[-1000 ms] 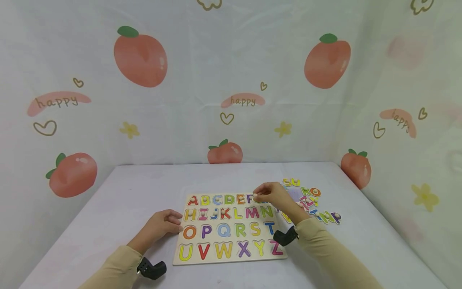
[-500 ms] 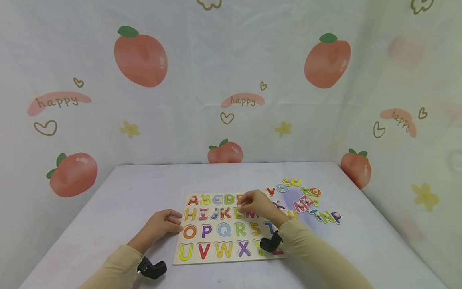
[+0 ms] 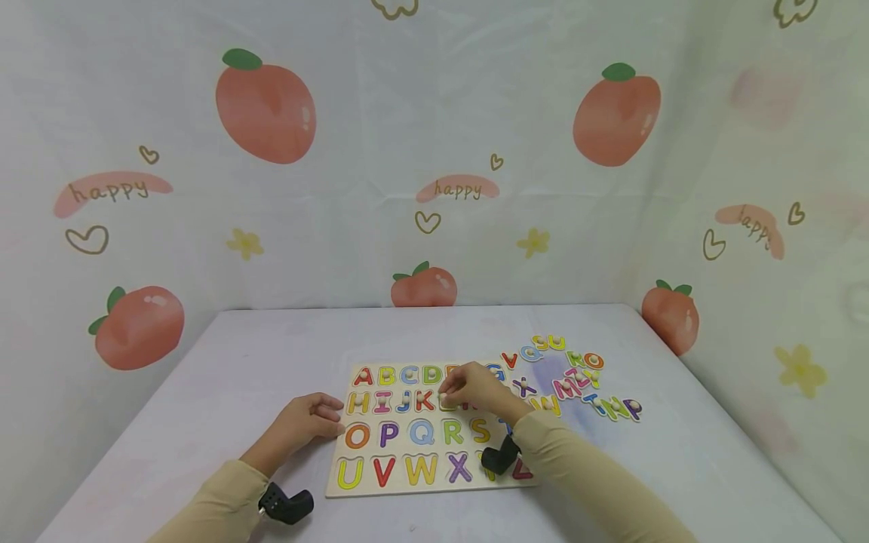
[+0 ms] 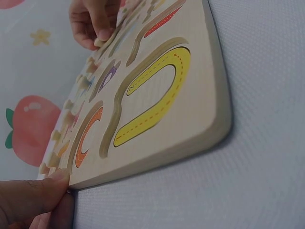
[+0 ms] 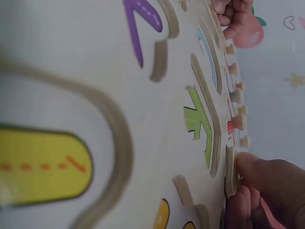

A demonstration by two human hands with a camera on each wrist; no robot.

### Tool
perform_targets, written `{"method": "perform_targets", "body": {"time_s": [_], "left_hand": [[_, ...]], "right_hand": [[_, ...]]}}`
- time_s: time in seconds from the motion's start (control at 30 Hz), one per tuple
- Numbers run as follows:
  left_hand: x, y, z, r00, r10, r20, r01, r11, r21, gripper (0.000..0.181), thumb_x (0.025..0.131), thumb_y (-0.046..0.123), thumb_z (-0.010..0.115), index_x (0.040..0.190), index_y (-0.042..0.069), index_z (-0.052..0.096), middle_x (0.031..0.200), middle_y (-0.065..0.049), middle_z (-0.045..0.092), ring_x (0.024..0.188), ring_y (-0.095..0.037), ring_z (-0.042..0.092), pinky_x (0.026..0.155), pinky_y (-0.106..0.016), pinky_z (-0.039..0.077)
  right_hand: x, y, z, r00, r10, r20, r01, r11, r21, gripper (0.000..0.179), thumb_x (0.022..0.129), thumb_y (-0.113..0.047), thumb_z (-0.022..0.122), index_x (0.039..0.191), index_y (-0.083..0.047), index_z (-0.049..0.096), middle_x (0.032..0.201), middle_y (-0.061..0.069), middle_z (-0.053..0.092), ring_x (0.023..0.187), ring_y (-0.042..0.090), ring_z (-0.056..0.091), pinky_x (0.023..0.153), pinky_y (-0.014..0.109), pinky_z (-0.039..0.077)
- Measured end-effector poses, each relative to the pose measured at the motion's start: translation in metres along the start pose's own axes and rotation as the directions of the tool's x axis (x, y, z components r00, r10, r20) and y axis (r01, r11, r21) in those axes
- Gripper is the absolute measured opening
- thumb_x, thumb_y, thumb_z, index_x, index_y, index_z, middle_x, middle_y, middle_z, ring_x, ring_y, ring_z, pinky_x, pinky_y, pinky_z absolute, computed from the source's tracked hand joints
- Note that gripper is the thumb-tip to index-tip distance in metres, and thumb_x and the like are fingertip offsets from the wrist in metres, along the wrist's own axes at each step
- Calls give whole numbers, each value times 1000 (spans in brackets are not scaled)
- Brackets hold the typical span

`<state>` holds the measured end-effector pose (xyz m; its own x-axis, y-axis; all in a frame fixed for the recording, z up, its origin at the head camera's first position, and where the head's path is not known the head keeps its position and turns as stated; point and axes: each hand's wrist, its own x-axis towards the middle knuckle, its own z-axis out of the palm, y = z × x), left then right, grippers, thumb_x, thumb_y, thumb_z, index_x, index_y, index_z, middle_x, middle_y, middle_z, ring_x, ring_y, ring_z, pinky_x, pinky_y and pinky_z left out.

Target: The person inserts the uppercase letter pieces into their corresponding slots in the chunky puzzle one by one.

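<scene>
Right hand [image 3: 470, 386] pinches a letter piece [image 5: 231, 177] at the letter board [image 3: 400, 491], second row, beside the K [image 3: 424, 401]; left hand [image 3: 305, 422] relaxed, fingers touching board's left edge. Loose letters [image 3: 565, 389] right of board.

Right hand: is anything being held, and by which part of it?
The right hand pinches a wooden letter piece, apparently by its knob; the contact is partly hidden.

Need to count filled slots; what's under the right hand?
Under the right hand are the letter board and a pinched piece; much of what's between D and G is covered.
</scene>
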<state>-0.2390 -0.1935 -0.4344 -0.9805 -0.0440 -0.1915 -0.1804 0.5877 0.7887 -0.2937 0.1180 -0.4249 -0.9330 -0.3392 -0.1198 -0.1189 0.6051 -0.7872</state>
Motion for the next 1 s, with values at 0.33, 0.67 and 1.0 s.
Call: {"method": "perform_targets", "body": {"time_s": [0.33, 0.67, 1.0], "left_hand": [[0, 0, 0, 1000, -8, 1, 8, 1000, -6, 44, 74, 13, 81, 112, 0, 63, 87, -6, 65, 79, -17, 58, 71, -28, 49], [-2, 3, -1, 1000, -6, 2, 6, 1000, 7, 42, 75, 13, 80, 112, 1, 63, 87, -5, 65, 81, -17, 57, 72, -30, 48], [-2, 4, -2, 1000, -3, 5, 3, 1000, -10, 43, 74, 12, 81, 111, -1, 63, 86, -5, 66, 79, -17, 58, 71, -29, 48]], "right_hand": [[2, 1, 1, 1000, -8, 9, 8, 1000, -11, 7, 80, -12, 77, 84, -11, 71, 69, -5, 64, 54, 10, 48, 51, 23, 39], [4, -2, 3, 1000, 14, 3, -13, 999, -31, 7, 80, -12, 77, 83, -12, 71, 69, -4, 62, 58, 10, 49, 54, 24, 41], [3, -2, 1, 1000, -3, 10, 3, 1000, -12, 11, 80, -12, 78, 86, -11, 69, 73, -3, 60, 60, 11, 50, 54, 23, 42]]}}
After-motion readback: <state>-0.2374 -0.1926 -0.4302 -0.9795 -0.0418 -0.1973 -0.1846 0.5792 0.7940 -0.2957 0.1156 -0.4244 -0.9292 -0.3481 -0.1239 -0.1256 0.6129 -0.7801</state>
